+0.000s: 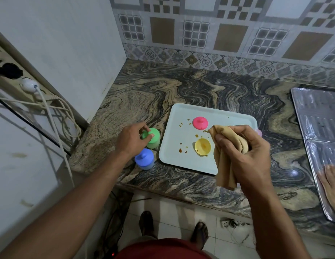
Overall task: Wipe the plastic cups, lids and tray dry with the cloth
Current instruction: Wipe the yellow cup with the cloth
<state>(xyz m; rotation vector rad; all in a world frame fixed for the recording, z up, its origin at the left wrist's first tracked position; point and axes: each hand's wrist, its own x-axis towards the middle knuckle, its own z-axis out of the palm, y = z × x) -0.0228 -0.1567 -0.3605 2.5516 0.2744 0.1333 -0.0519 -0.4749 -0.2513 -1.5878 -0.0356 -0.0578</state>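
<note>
- On the marbled stone table [209, 86], a pale blue tray [183, 152] is lying flat, its long axis running from near left to far right, one near corner pointing toward the person.
- No brand, label or readable writing is showing on any of the things.
- Brown crumbs and spots [180, 150] are dotting the tray's surface.
- A pink lid [200, 123] is sitting knob-up on the far part of the tray, and a yellow lid [202, 147] is lying nearer, hollow side up, with a brownish smear inside.
- Off the tray's left edge, a green cup [153, 141] is standing upright with its lid on; the left hand [132, 140] is reaching over it, its fingers pinching the lid's knob.
- Just nearer, a blue cup [144, 159] is standing upright, lidded, knob pointing up, close beside the green one.
- The right hand [243, 152] is hovering over the tray's near right part, its fingers clenching a bunched tan cloth [226, 165], whose loose end is hanging down.
- A pale pink thing [259, 132] is peeking out behind the right hand; most of it is hidden, so what it is cannot be told.
- A metal sink drainboard [316, 116] is being cut off by the right edge, and another person's hand [331, 184] is resting on it, only partly in view.
- A cord [50, 116] is hanging from a wall socket on the left.
</note>
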